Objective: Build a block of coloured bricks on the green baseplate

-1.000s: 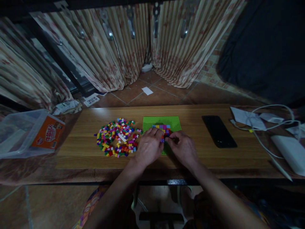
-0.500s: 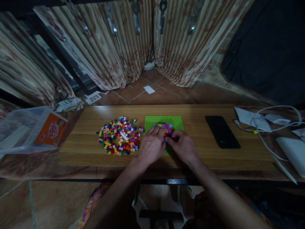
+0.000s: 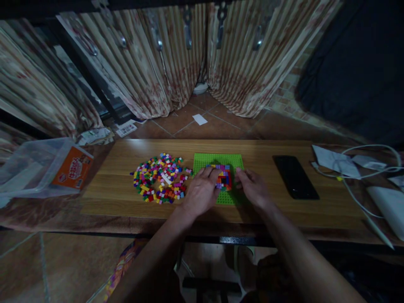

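build (image 3: 227,172) on plate (image 3: 217,158), partly under my left hand (image 3: 203,189); uneven pressing could pop it loose, sliding left scatter the pile (image 3: 164,195). right hand (image 3: 252,187) by plate's right edge. can't tell either grip.

Over my feed I see a studded plastic baseplate (image 3: 225,198), plastic bricks (image 3: 166,179), a faintly shiny wood-grain worktop (image 3: 259,151), a clear plastic tub (image 3: 41,164) and cloth curtains (image 3: 176,75).
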Available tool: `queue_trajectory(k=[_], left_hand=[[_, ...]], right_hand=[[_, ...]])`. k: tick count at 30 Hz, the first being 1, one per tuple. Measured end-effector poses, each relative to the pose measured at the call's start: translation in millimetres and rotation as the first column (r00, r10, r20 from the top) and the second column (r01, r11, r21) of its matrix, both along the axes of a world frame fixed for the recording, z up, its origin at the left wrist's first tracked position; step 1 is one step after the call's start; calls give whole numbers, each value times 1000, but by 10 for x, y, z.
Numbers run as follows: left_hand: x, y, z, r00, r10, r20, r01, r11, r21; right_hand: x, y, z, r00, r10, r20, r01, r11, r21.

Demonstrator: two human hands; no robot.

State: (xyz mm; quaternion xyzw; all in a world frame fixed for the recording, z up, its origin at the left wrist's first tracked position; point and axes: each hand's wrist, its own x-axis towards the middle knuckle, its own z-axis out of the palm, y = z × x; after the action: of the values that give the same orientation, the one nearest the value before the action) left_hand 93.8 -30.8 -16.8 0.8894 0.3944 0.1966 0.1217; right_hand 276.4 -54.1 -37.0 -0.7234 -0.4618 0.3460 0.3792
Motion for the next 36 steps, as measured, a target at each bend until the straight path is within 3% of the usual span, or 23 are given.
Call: queue_trajectory(k=[6, 12, 23, 36], left_hand=[[-5, 5, -3, 1000, -7, 14, 8, 1000, -9], [-18, 0, -18, 999, 21, 40, -20, 1000, -11], [22, -27, -21, 998, 55, 40, -55, 998, 0], [-64, -45, 2, 997, 24, 78, -23, 999, -25]], right_hand=[[-123, -43, 28, 962, 123, 242, -130, 991, 14], [-208, -114, 26, 918, 171, 357, -183, 983, -1], [-137, -58, -92, 955, 175, 238, -179, 984, -2], [-64, -52, -126, 927, 235, 291, -230, 972, -52]])
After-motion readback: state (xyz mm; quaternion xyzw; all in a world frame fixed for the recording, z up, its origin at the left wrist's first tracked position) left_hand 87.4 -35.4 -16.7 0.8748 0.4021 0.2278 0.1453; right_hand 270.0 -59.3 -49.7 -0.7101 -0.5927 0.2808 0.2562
